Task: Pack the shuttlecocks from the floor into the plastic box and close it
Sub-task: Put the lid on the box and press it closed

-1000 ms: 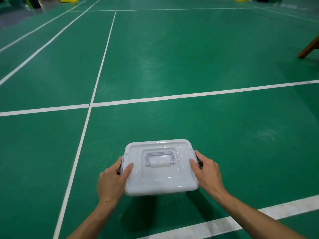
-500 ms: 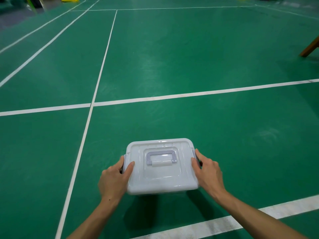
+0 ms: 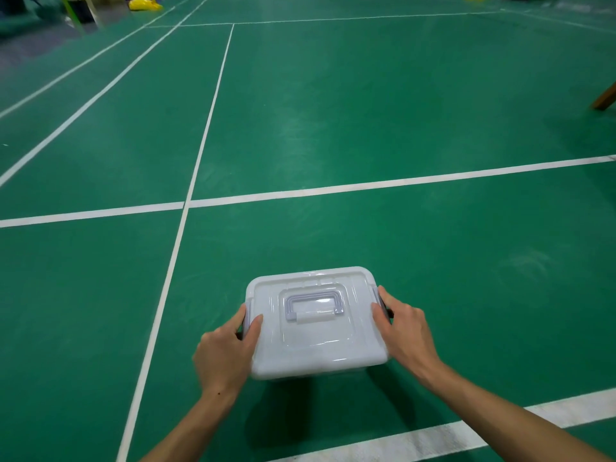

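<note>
Low in the middle of the frame, a pale grey rectangular plastic box (image 3: 316, 323) sits between two bare hands above the green court floor (image 3: 333, 128). Its lid is on and lies flat, with a folded grey carry handle (image 3: 315, 304) resting in a recess on top. No shuttlecocks are visible on the floor, and the lid hides whatever is inside the box.

The left hand (image 3: 224, 355) clasps the left end of the box, the thumb lying on the lid edge and the fingers curled around the side where a darker grey latch (image 3: 246, 320) shows. The right hand (image 3: 405, 330) mirrors it at the right end, thumb on top and fingers wrapped around the other latch. Both hands are pressed against the box, closed around its ends. I judge that the hands are placed there because the latches sit at the ends, and pushing from both sides at once keeps the box from sliding. Whether the latches are already snapped I cannot tell; they are mostly covered. I also cannot tell if the box rests on the floor or is lifted slightly, though a dark shadow lies just under its near edge.

White court lines (image 3: 366, 186) cross behind the box, and a yellow object (image 3: 145, 4) lies at the upper left. The task appears almost finished.
</note>
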`<state>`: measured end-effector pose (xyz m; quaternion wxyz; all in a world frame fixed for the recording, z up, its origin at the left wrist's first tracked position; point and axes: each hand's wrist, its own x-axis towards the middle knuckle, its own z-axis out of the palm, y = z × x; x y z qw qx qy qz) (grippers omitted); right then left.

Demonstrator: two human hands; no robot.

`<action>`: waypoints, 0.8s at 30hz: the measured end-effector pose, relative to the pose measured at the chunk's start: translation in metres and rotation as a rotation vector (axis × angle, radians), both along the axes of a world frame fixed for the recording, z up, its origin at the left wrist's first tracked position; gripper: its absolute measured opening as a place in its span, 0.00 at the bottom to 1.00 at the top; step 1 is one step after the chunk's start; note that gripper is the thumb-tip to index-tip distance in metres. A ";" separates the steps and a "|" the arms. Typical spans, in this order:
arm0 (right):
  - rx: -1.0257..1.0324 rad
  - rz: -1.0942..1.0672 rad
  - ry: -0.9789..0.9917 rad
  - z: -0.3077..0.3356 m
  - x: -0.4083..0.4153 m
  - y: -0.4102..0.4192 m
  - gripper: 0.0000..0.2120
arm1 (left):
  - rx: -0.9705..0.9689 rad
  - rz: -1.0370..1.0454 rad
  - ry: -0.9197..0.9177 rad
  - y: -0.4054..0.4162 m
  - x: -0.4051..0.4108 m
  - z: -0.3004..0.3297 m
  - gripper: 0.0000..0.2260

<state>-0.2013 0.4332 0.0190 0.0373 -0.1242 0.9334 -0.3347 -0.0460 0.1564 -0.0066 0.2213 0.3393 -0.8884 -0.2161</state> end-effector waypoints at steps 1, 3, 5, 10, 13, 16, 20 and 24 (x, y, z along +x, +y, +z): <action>-0.006 0.019 -0.004 0.000 -0.001 -0.003 0.18 | 0.012 0.019 0.005 -0.001 0.002 0.000 0.16; -0.027 0.029 -0.013 0.001 0.000 -0.005 0.15 | 0.073 0.028 0.027 -0.002 0.003 0.002 0.16; -0.044 0.037 -0.016 -0.002 0.000 -0.004 0.14 | 0.228 0.005 0.102 0.000 0.002 0.005 0.14; -0.137 0.068 -0.155 -0.004 -0.007 0.001 0.19 | 0.533 -0.059 0.048 -0.010 0.001 0.005 0.15; -0.172 0.068 -0.166 -0.003 -0.008 0.001 0.17 | 0.547 -0.101 -0.008 -0.018 0.000 0.008 0.25; -0.139 0.036 -0.099 -0.005 -0.011 0.000 0.17 | 0.537 -0.113 -0.072 -0.025 -0.002 0.007 0.30; -0.231 -0.001 -0.243 -0.011 -0.008 0.001 0.12 | 0.852 -0.103 -0.088 -0.016 0.003 0.006 0.32; -0.290 -0.028 -0.340 -0.017 -0.004 0.000 0.17 | 1.019 -0.091 -0.059 -0.012 0.007 0.005 0.32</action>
